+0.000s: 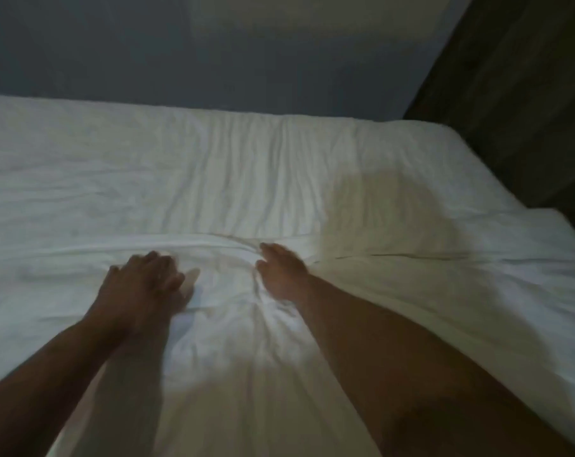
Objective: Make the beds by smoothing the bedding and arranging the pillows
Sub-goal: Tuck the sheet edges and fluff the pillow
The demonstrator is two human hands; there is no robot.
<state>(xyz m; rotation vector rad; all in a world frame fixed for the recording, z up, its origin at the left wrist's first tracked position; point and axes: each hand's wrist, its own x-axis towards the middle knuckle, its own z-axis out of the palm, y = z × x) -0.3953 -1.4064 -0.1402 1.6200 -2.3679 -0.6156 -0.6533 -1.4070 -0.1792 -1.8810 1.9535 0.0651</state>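
While the white bedding (233, 173) lies spread but creased across the bed (497, 183), the left hand (144, 282) presses it flat, grip apart, the right hand (279, 272) meets a bunched fold (213, 242) (pinched or pushed, I cannot tell), so smoothing seems midway, pillows unseen.

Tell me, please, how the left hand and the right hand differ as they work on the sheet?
The left hand lies palm down on fairly smooth sheet; the right hand sits against a bunched fold, its grip unclear. The left hand looks darker, the right hand better lit. Both touch the sheet and are blurred.
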